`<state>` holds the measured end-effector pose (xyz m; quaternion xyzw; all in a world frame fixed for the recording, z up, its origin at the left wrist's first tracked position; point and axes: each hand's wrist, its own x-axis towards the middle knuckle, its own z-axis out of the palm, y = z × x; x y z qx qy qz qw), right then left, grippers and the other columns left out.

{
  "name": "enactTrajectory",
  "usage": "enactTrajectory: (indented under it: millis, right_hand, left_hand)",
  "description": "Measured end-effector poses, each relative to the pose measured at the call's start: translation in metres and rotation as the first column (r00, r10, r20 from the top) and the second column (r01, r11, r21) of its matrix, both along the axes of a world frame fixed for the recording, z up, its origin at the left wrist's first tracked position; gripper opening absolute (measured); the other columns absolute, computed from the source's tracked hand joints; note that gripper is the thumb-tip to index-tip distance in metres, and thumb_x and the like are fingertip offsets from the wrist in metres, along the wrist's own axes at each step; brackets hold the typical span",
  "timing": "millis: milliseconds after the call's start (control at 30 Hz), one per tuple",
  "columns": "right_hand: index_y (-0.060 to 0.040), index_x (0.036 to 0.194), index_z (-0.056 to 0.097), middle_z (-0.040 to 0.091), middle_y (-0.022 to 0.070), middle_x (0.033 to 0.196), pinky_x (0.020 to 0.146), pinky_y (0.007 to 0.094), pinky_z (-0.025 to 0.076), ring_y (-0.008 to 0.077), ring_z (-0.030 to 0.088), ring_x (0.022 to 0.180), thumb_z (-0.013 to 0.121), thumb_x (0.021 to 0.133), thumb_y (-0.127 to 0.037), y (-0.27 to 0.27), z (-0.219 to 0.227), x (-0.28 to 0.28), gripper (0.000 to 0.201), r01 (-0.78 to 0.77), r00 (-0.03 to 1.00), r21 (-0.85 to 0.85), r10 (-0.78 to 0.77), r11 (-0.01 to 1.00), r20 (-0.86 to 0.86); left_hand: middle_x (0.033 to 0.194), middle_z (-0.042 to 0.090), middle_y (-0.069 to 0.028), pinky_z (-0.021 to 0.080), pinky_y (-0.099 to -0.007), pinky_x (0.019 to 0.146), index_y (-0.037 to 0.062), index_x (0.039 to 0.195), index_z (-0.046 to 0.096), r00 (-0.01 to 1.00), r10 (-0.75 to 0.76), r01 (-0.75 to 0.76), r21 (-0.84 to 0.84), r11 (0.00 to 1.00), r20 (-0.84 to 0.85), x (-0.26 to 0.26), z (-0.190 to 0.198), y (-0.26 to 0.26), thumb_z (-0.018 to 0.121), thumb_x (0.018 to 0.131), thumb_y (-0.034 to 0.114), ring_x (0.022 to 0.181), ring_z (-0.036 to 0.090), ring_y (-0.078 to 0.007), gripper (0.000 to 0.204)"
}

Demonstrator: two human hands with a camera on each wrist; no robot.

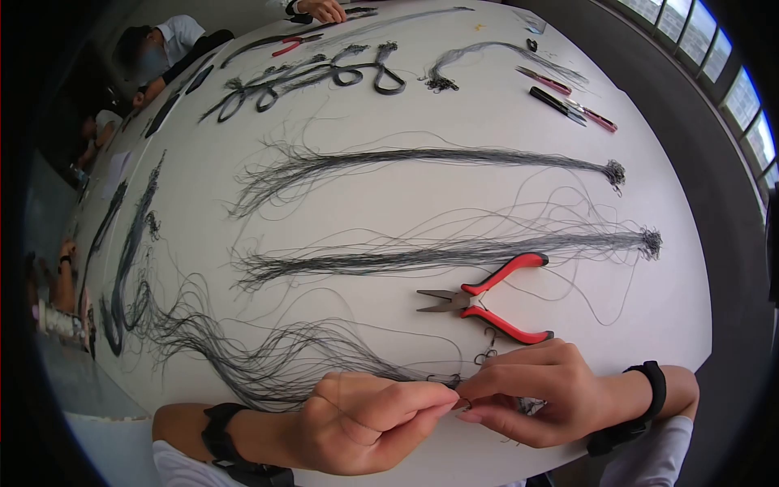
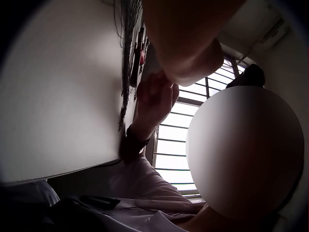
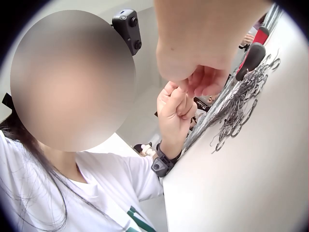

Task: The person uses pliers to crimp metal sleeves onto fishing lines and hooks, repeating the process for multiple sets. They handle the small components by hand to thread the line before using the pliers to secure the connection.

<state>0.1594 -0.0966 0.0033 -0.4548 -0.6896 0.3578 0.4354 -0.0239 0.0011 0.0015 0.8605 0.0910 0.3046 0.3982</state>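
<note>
Over the table's near edge, my left hand (image 1: 357, 422) and right hand (image 1: 535, 394) meet fingertip to fingertip. The right finger and thumb pinch a small dark fish hook (image 1: 464, 403). A thin fishing line (image 1: 349, 415) runs across the left hand's curled fingers, and its end passes into that pinch, partly hidden by the fingers. Beneath the hands, several hooks (image 3: 236, 126) lie on the white tabletop, at the end of a wavy bundle of dark lines (image 1: 268, 357). Just beyond the right hand rest red-handled pliers (image 1: 507, 272), their jaws slightly apart.
Two long bundles of hooked line, a farther one (image 1: 422, 154) and a nearer one (image 1: 422, 256), stretch across the table. Looped dark bundles (image 1: 345, 73) lie farther back. Pink-handled snips (image 1: 552, 81) sit at the far right. Other people (image 1: 174, 40) work around the table.
</note>
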Motion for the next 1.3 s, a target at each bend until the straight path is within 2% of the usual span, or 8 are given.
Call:
enactTrajectory:
  millis: [167, 367, 467, 767, 967, 1033, 1133, 1300]
  right_hand:
    - [0.0005, 0.089, 0.059, 0.060, 0.0076, 0.071, 0.041, 0.0241, 0.042, 0.0138, 0.053, 0.047, 0.062, 0.080, -0.002, -0.001, -0.002, 0.000, 0.009, -0.002, 0.999, -0.020, 0.001, 1.000, -0.036]
    - [0.0050, 0.089, 0.062, 0.062, 0.0096, 0.067, 0.048, 0.0239, 0.047, 0.0155, 0.062, 0.055, 0.058, 0.082, 0.000, -0.001, -0.003, -0.001, 0.010, -0.005, 1.000, -0.051, 0.005, 0.999, 0.002]
    - [0.0009, 0.089, 0.059, 0.059, 0.0081, 0.068, 0.041, 0.0258, 0.039, 0.0152, 0.050, 0.045, 0.062, 0.081, -0.002, -0.002, -0.006, -0.002, 0.009, 0.031, 0.998, -0.007, -0.032, 0.999, -0.056]
    - [0.0011, 0.084, 0.063, 0.060, 0.0064, 0.065, 0.051, 0.0233, 0.045, 0.0121, 0.058, 0.056, 0.049, 0.090, -0.006, -0.001, 0.008, 0.004, 0.016, -0.064, 0.987, -0.328, 0.010, 0.942, -0.162]
    - [0.0024, 0.083, 0.062, 0.058, 0.0046, 0.065, 0.051, 0.0215, 0.042, 0.0084, 0.054, 0.056, 0.046, 0.091, -0.007, 0.000, 0.011, 0.004, 0.020, -0.114, 0.965, -0.398, 0.006, 0.910, -0.263]
    - [0.0016, 0.083, 0.058, 0.054, 0.0005, 0.064, 0.048, 0.0195, 0.040, 0.0055, 0.050, 0.053, 0.045, 0.093, -0.010, -0.001, 0.009, 0.004, 0.020, -0.206, 0.904, -0.482, -0.022, 0.852, -0.427]
    - [0.0006, 0.082, 0.057, 0.051, -0.0008, 0.061, 0.046, 0.0185, 0.036, 0.0037, 0.044, 0.050, 0.043, 0.095, -0.015, -0.002, 0.007, 0.006, 0.025, -0.262, 0.881, -0.587, -0.058, 0.766, -0.469]
    - [0.0001, 0.082, 0.057, 0.049, -0.0010, 0.058, 0.044, 0.0186, 0.033, 0.0030, 0.041, 0.049, 0.043, 0.096, -0.017, -0.001, 0.009, 0.007, 0.026, -0.292, 0.860, -0.599, -0.070, 0.746, -0.505]
  left_hand:
    - [0.057, 0.061, -0.0044, 0.043, -0.0201, 0.040, 0.0022, 0.084, 0.066, 1.000, -0.010, 0.010, 0.005, 1.000, 0.011, 0.000, -0.001, 0.000, 0.067, 0.064, -0.006, 0.043, 0.054, -0.0099, 0.021]
    - [0.056, 0.060, -0.0040, 0.042, -0.0189, 0.040, 0.0020, 0.085, 0.065, 1.000, -0.012, 0.013, -0.006, 1.000, 0.019, 0.000, -0.002, 0.000, 0.067, 0.065, -0.006, 0.043, 0.054, -0.0093, 0.022]
    - [0.054, 0.060, -0.0027, 0.041, -0.0178, 0.040, 0.0015, 0.085, 0.065, 1.000, -0.016, 0.015, -0.032, 0.999, -0.016, 0.001, 0.002, 0.001, 0.067, 0.067, -0.006, 0.042, 0.054, -0.0076, 0.020]
    - [0.048, 0.056, -0.0001, 0.036, -0.0158, 0.038, 0.0007, 0.088, 0.062, 0.998, -0.022, 0.015, -0.114, 0.993, -0.060, 0.001, 0.002, 0.000, 0.065, 0.071, -0.005, 0.041, 0.050, -0.0022, 0.018]
    - [0.051, 0.058, -0.0009, 0.037, -0.0163, 0.039, 0.0007, 0.089, 0.062, 0.998, -0.025, 0.019, -0.095, 0.995, -0.065, 0.001, 0.000, 0.000, 0.063, 0.071, -0.006, 0.042, 0.051, -0.0025, 0.019]
    - [0.052, 0.058, -0.0012, 0.037, -0.0164, 0.039, 0.0008, 0.089, 0.062, 0.998, -0.020, 0.014, -0.110, 0.994, -0.052, 0.001, -0.002, 0.000, 0.064, 0.071, -0.005, 0.042, 0.051, -0.0026, 0.018]
    - [0.054, 0.060, -0.0019, 0.038, -0.0166, 0.039, 0.0015, 0.087, 0.063, 0.999, -0.013, 0.010, -0.093, 0.996, -0.032, 0.001, -0.003, -0.001, 0.065, 0.071, -0.005, 0.042, 0.052, -0.0036, 0.017]
    - [0.055, 0.060, -0.0013, 0.039, -0.0163, 0.039, 0.0035, 0.082, 0.067, 0.998, 0.010, -0.015, -0.080, 0.997, -0.063, 0.002, 0.000, -0.002, 0.067, 0.069, -0.005, 0.042, 0.054, -0.0054, 0.015]
